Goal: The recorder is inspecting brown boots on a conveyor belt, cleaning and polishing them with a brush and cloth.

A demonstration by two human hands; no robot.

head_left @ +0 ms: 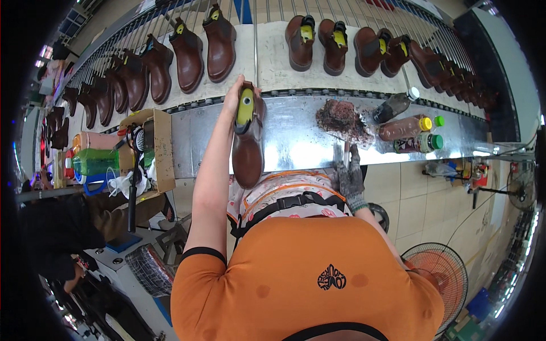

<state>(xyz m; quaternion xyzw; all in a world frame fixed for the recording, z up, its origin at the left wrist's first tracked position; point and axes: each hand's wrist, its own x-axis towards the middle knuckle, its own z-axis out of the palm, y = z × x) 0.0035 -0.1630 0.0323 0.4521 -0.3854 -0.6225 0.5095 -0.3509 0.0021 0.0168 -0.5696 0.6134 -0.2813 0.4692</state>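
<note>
My bare left hand (235, 95) is closed round the heel side of a brown leather ankle boot (248, 160). The boot's toe points toward me, and its yellow-green insole shows through the opening. It is held over the metal ledge, with the toe past the near edge by my apron. My right hand (349, 181) wears a dirty grey glove and is at the ledge's near edge, apart from the boot. Its fingers close round a thin, light stick-like piece whose kind I cannot make out. Just beyond that hand lies a dark brown, crumbly heap (343, 118).
Beyond the metal ledge (291, 136), a conveyor (264, 62) carries rows of brown boots (220, 45). Several bottles (405, 128) lie or stand right of the heap. A cardboard box (164, 150) and green container (96, 162) stand left. A fan (438, 273) is at lower right.
</note>
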